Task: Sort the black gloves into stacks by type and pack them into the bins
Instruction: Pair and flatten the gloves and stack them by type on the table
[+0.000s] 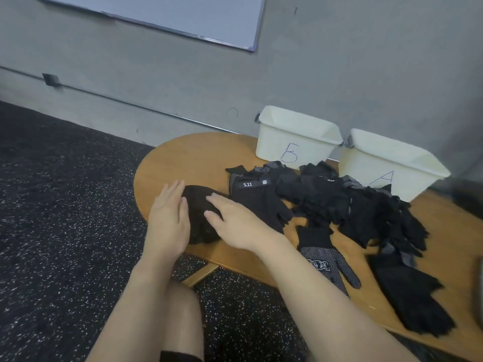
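A small stack of gloves sits at the surface's left end, apart from the unsorted pile. Both hands, left and right, lie flat against it, grip released, probably squaring it. Bins B and A wait behind, seemingly unfilled.

— Where did the camera sit?
— On the person's head, one wide-angle view only.
— Facing?
— Forward and down across the worktop toward the grey wall, tilted, forearms close at the bottom, bins farther off.
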The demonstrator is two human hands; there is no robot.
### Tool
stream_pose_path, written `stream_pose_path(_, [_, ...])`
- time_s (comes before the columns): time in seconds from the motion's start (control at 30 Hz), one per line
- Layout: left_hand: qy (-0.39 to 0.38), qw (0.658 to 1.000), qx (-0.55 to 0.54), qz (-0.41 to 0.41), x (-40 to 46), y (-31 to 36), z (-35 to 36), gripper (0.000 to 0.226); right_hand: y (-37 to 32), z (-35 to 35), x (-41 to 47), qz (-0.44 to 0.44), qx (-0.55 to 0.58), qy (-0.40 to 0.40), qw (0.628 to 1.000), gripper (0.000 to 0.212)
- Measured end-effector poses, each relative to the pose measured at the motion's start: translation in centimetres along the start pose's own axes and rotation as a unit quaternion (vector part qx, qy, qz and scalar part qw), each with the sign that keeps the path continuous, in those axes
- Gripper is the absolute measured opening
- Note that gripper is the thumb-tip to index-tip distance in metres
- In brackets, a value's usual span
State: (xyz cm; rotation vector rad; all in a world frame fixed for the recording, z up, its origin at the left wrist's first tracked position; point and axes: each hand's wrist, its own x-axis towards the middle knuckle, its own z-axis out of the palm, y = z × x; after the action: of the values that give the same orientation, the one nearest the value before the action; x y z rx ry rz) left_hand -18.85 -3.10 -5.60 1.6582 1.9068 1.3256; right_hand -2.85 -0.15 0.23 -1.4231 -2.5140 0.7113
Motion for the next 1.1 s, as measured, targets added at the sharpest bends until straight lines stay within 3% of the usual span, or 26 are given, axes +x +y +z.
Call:
stream_pose_path(0.1, [0.048,0.998,0.005,0.042,-0.5,1.7,-0.3,0.046,1.3,-1.8,-3.2,-0.010,0.041,0.056,0.998,0.048])
stream_pose_path(0.23, [0.030,0.993,-0.009,0.114,-2.1,5.8,1.5,0.046,5.9,-4.4,-8.7,0.031,0.058,0.129,0.990,0.034])
stream_pose_path(0.33, [-0.053,0.980,-0.028,0.190,-5.1,9.8,4.1,0.049,10.4,-6.2,-12.6,0.091,0.034,0.166,0.981,0.021])
stream_pose_path(0.5, [-0.235,0.919,0.020,0.316,-9.5,13.5,8.7,0.053,16.5,-7.8,-17.3,0.165,-0.001,0.217,0.962,0.018])
stream_pose_path(0.6, [-0.299,0.900,0.067,0.309,-10.1,13.6,11.4,0.061,19.2,-8.2,-18.3,0.198,-0.008,0.238,0.951,0.015])
stream_pose_path(0.7, [-0.338,0.887,0.114,0.293,-9.5,13.0,13.8,0.064,21.8,-8.3,-18.1,0.242,0.053,0.275,0.929,0.021])
stream_pose_path(0.87, [-0.359,0.868,0.181,0.292,-8.6,12.5,15.6,0.065,24.3,-8.2,-16.4,0.278,0.099,0.340,0.893,0.039])
stream_pose_path(1.1, [-0.373,0.859,0.181,0.300,-8.1,11.8,16.2,0.077,26.6,-7.1,-14.2,0.249,0.036,0.327,0.911,0.050])
